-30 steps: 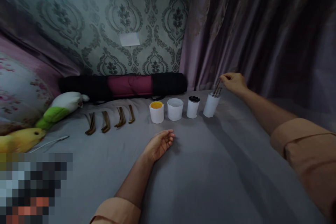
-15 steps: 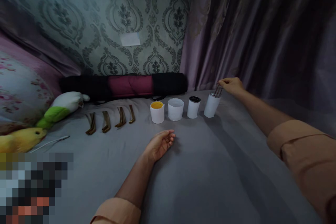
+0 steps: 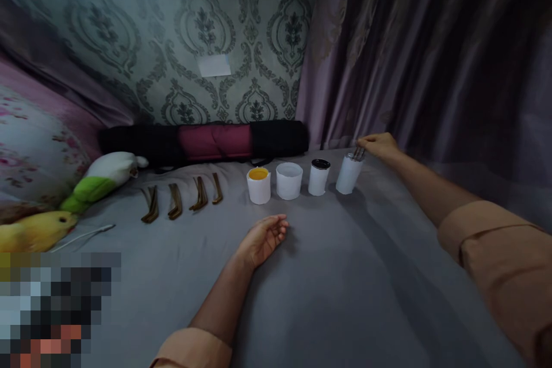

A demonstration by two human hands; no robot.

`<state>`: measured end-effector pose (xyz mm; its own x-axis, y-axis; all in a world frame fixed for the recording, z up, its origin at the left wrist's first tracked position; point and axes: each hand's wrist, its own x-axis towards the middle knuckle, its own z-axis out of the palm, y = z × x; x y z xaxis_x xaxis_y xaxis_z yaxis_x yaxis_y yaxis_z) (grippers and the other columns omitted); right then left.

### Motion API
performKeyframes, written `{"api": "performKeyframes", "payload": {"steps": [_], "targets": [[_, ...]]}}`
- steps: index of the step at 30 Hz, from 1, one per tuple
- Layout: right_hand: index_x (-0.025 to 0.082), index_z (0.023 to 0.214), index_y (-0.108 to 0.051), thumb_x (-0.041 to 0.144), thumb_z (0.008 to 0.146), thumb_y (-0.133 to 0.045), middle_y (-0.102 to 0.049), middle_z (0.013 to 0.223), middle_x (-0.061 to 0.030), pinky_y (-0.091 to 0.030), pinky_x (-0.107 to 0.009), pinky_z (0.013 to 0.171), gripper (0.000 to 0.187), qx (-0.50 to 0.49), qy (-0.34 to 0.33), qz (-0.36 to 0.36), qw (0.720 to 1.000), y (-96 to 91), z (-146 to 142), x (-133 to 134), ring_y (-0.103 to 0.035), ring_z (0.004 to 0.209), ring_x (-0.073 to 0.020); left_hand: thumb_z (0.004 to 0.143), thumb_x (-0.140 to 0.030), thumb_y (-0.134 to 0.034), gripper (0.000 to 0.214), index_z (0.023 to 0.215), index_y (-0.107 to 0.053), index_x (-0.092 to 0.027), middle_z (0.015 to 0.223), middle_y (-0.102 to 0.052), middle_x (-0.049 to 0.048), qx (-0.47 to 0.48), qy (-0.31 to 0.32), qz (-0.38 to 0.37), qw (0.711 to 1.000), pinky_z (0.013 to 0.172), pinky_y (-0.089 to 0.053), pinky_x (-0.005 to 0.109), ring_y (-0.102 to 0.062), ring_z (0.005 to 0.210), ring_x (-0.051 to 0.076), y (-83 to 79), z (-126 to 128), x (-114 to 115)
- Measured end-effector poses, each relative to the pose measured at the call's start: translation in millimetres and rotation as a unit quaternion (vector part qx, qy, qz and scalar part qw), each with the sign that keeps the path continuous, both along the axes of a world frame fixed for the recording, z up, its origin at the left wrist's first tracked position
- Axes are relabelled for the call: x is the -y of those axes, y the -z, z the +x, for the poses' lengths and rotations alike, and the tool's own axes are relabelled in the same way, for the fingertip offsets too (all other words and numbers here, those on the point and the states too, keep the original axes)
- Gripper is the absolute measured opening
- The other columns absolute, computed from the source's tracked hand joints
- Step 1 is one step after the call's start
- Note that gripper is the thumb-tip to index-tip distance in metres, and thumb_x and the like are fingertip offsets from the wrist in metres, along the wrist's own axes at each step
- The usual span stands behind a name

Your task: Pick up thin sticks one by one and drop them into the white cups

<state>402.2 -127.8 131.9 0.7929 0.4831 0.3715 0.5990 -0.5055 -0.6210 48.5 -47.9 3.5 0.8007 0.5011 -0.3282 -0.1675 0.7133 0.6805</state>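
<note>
Four white cups stand in a row on the grey sheet: a yellow-filled cup [image 3: 259,184], an empty-looking cup [image 3: 288,180], a black-topped cup [image 3: 318,176] and a rightmost cup [image 3: 348,172] holding thin brown sticks [image 3: 357,153]. My right hand [image 3: 379,145] reaches over that last cup, its fingers pinched on the stick tops. Palm up, my left hand [image 3: 263,238] rests on the sheet in front of the cups, fingers loosely spread and holding nothing. Several brown curved sticks [image 3: 181,198] lie left of the cups.
A black and maroon rolled bag [image 3: 202,141] lies along the patterned wall. Plush birds, green-white [image 3: 103,175] and yellow [image 3: 34,230], sit at the left beside a floral pillow [image 3: 34,144]. Purple curtains [image 3: 431,52] hang at the right. A white cable [image 3: 81,234] lies near the yellow bird.
My right hand has sunk toward the rightmost cup, and the sticks now stand deeper in it. My left hand has not moved.
</note>
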Motion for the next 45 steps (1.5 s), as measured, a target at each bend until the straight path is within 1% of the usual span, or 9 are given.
{"api": "performKeyframes", "payload": {"steps": [4, 11, 16, 23, 32, 40, 45], "targets": [[0.016, 0.083, -0.07, 0.032, 0.065, -0.059, -0.067, 0.077, -0.0034, -0.041, -0.022, 0.06, 0.027, -0.026, 0.019, 0.007, 0.999, 1.0, -1, -2, -0.057, 0.069, -0.0138, 0.078, -0.013, -0.051, 0.012, 0.086, -0.058, -0.008, 0.072, -0.06, 0.0062, -0.005, -0.001, -0.002, 1.0, 0.051, -0.042, 0.018, -0.053, 0.056, 0.007, 0.3, 1, -1], [0.015, 0.08, -0.07, 0.025, 0.061, -0.06, -0.066, 0.075, -0.0033, -0.041, -0.021, 0.058, 0.023, -0.063, 0.024, 0.022, 0.997, 0.5, -5, -3, -0.056, 0.065, -0.0128, 0.077, -0.014, -0.051, 0.014, 0.088, -0.058, -0.008, 0.073, -0.06, 0.0063, 0.0, 0.002, -0.002, 1.0, 0.05, -0.042, 0.018, -0.054, 0.056, 0.007, 3.1, 1, -3], [0.013, 0.077, -0.069, 0.025, 0.061, -0.061, -0.064, 0.071, -0.0042, -0.039, -0.021, 0.052, 0.022, -0.089, 0.022, 0.034, 0.995, 0.6, -6, -3, -0.054, 0.061, -0.0122, 0.078, -0.015, -0.051, 0.014, 0.088, -0.059, -0.008, 0.074, -0.061, 0.0066, 0.0, 0.001, -0.002, 1.0, 0.051, -0.042, 0.018, -0.054, 0.057, 0.007, 4.6, 2, -3], [0.012, 0.077, -0.068, 0.023, 0.062, -0.059, -0.06, 0.066, -0.0031, -0.034, -0.02, 0.046, 0.021, -0.12, 0.03, 0.048, 0.991, -2.8, -14, -3, -0.049, 0.056, -0.01, 0.079, -0.015, -0.05, 0.012, 0.086, -0.059, -0.009, 0.073, -0.061, 0.0064, -0.003, 0.002, -0.008, 1.0, 0.052, -0.042, 0.018, -0.054, 0.057, 0.007, 1.1, 1, -2], [0.012, 0.064, -0.063, 0.024, 0.061, -0.061, -0.057, 0.059, -0.0027, -0.035, -0.021, 0.046, 0.013, -0.137, 0.047, 0.054, 0.988, -5.2, -16, -4, -0.048, 0.054, -0.0101, 0.078, -0.014, -0.051, 0.013, 0.087, -0.059, -0.008, 0.073, -0.06, 0.0059, -0.007, -0.001, -0.007, 1.0, 0.052, -0.043, 0.018, -0.055, 0.057, 0.007, -1.5, 0, -1], [0.012, 0.073, -0.067, 0.027, 0.063, -0.058, -0.063, 0.068, -0.0056, -0.034, -0.02, 0.044, 0.02, -0.118, 0.056, 0.064, 0.989, -1.5, -9, -8, -0.052, 0.055, -0.0109, 0.08, -0.014, -0.049, 0.012, 0.086, -0.058, -0.009, 0.072, -0.06, 0.0061, -0.003, 0.001, -0.015, 1.0, 0.052, -0.043, 0.018, -0.054, 0.057, 0.007, -2.2, 0, -1], [0.013, 0.085, -0.067, 0.035, 0.066, -0.053, -0.065, 0.08, -0.008, -0.038, -0.021, 0.049, 0.032, -0.072, 0.044, 0.059, 0.995, 5.0, 4, -4, -0.057, 0.064, -0.0139, 0.079, -0.013, -0.049, 0.012, 0.086, -0.058, -0.009, 0.071, -0.06, 0.0059, -0.004, 0.0, -0.015, 1.0, 0.051, -0.042, 0.017, -0.054, 0.055, 0.007, -2.7, 0, -1]]}}
